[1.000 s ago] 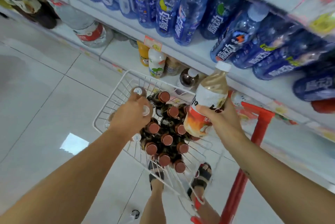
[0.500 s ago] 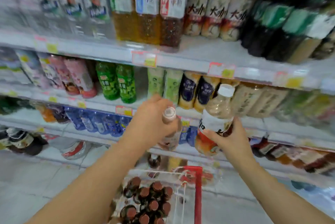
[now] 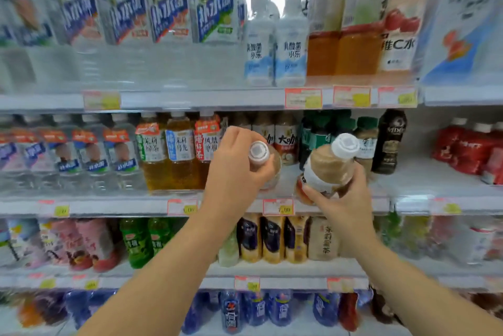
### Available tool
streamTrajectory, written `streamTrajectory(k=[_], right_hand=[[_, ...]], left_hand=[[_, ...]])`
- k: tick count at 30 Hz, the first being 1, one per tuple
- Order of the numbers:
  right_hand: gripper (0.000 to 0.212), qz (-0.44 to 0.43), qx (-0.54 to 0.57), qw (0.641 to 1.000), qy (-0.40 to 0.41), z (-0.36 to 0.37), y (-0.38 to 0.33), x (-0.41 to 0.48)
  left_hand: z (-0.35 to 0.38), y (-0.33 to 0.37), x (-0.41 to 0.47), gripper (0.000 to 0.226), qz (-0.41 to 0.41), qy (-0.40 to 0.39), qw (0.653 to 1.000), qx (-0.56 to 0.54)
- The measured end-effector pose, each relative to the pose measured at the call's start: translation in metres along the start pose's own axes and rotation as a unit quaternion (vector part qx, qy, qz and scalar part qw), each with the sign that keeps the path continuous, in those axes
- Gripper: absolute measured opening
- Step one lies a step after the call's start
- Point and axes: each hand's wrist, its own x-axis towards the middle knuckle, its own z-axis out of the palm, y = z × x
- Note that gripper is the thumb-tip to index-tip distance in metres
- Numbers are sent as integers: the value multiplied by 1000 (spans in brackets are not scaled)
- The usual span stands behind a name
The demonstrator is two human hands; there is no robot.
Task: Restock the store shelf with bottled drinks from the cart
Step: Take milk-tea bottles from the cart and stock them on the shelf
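My left hand (image 3: pixel 236 172) is closed around a small bottle (image 3: pixel 260 154) with a pinkish cap, held at the height of the second shelf (image 3: pixel 408 199). My right hand (image 3: pixel 343 196) grips a beige milk-tea bottle (image 3: pixel 326 166) with a white cap and a white and red label, tilted toward me. Both bottles hover at the front edge of that shelf, in front of matching brown-labelled bottles (image 3: pixel 285 139) standing further back. The cart is out of view.
Amber tea bottles (image 3: pixel 177 153) stand left of my hands, dark and green bottles (image 3: pixel 389 142) to the right, red packs (image 3: pixel 468 150) further right. Bare shelf board shows between the dark bottles and the red packs. Stocked shelves sit above and below.
My view has swung up from the cart to the shelves. Both hands have risen with their bottles from cart level to the second shelf.
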Motion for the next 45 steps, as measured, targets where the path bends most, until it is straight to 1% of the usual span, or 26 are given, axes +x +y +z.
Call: streamTrajectory(k=[2,5,9,13,16,19,23,26,29,32,34,36,39,41,42,43,45], right_hand=[[75,1,-9,1000,6,8,3,12],[76,-3,-12,1000,10,22,12,26],[75,8,-13,1000,-4,41,24,47],[74,26,-24,999,-22,57,36,63],[75,44,-55,997,-11,68,46,70],[77,59,-94,994,10,77,55,78],[76,73,-132,988,0,82,65,95],[77,64,-144,987,-17,84,67,101],[86,54,-150,986,-47,83,69,97],[90,50,-160,984,-56,78,70,86],[86,47,-177,982,-41,75,69,76],[72,7,-207,978,-24,73,68,65],[51,-56,-276,958,-47,69,72,56],[43,-59,-307,947,-74,67,74,54],[40,-61,-319,942,-81,65,75,55],[39,-65,-330,938,-87,64,75,56],[40,-64,-343,931,-105,61,76,60]], left_hand=[[10,-8,7,25,5,7,1000,10],[24,-22,13,24,-10,21,1000,19],[38,-39,27,22,-23,24,999,19],[49,-52,43,20,-38,11,999,15],[56,-63,54,22,-60,-9,998,4],[62,-73,67,22,-82,-15,996,-24],[73,-80,79,24,-120,10,990,-80],[82,-82,84,25,-168,31,972,-164],[93,-84,88,23,-204,58,949,-236],[106,-89,93,26,-210,60,943,-249],[114,-93,99,22,-201,49,947,-245],[120,-98,105,21,-211,37,946,-244],[123,-104,112,28,-224,10,949,-223],[123,-106,109,32,-220,-9,950,-222],[122,-107,104,38,-216,-18,950,-224],[122,-109,95,51,-214,-26,952,-216],[125,-115,72,83,-228,-59,958,-166]])
